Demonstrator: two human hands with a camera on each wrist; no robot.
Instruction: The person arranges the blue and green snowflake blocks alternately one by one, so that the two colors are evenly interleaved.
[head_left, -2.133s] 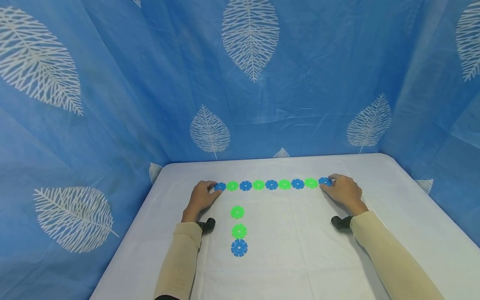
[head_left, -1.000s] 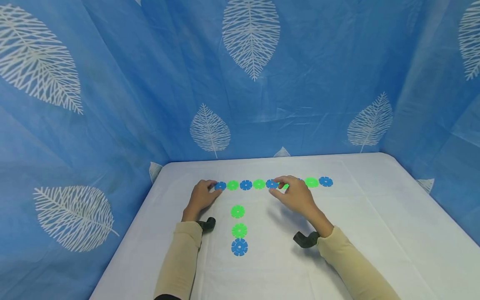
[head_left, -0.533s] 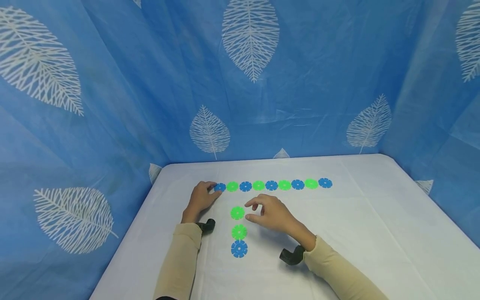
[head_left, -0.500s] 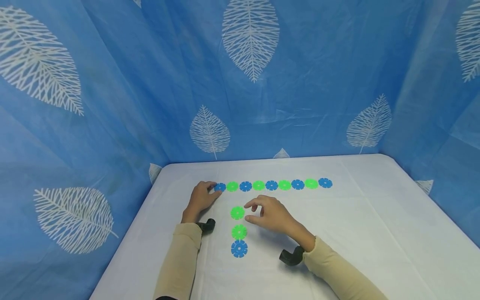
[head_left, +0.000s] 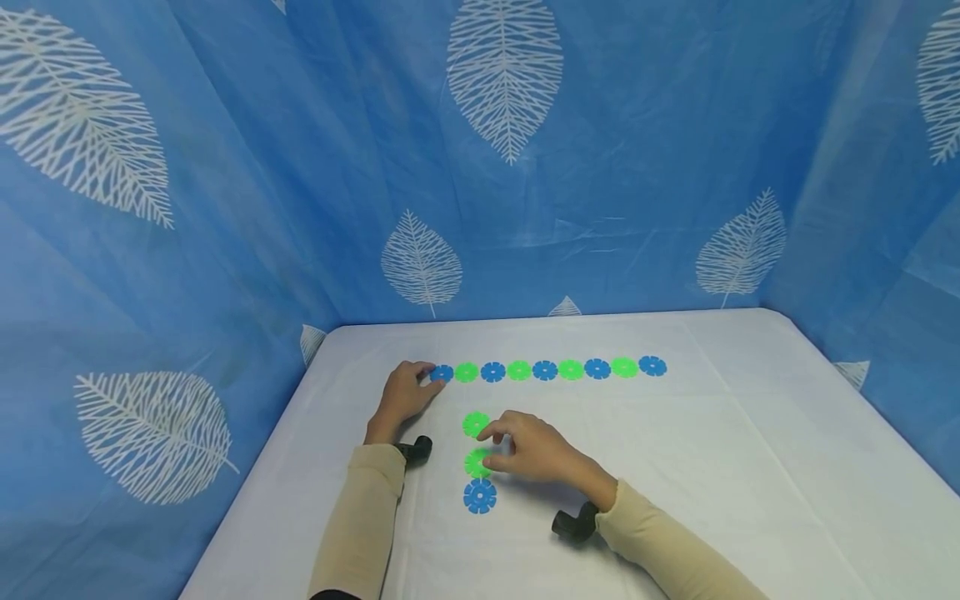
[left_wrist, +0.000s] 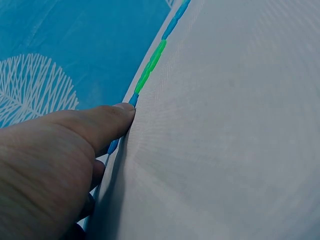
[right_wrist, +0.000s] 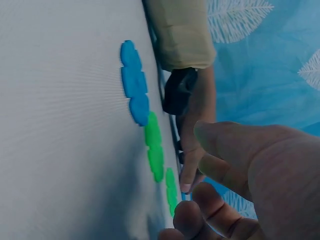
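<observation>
A row of several notched interlocking discs in alternating blue and green lies flat across the far part of the white table. My left hand (head_left: 402,393) pinches the blue disc (head_left: 442,373) at the row's left end; its thumb presses the near edge in the left wrist view. Nearer me, a separate green disc (head_left: 474,423) lies above another green disc (head_left: 476,462), which touches a blue disc (head_left: 480,497). Over the two green discs hovers my right hand (head_left: 536,448), thumb and forefinger apart, holding nothing. In the head view its fingertips partly cover both green discs.
The white-covered table (head_left: 675,500) has its far edge against a blue curtain (head_left: 337,167) with white leaf prints. Dark wrist cameras (head_left: 573,525) are strapped at both wrists, below beige sleeves.
My right hand has left the blue disc at the row's right end, moved left along the row, then come down toward me over the green discs. My left hand has stayed put.
</observation>
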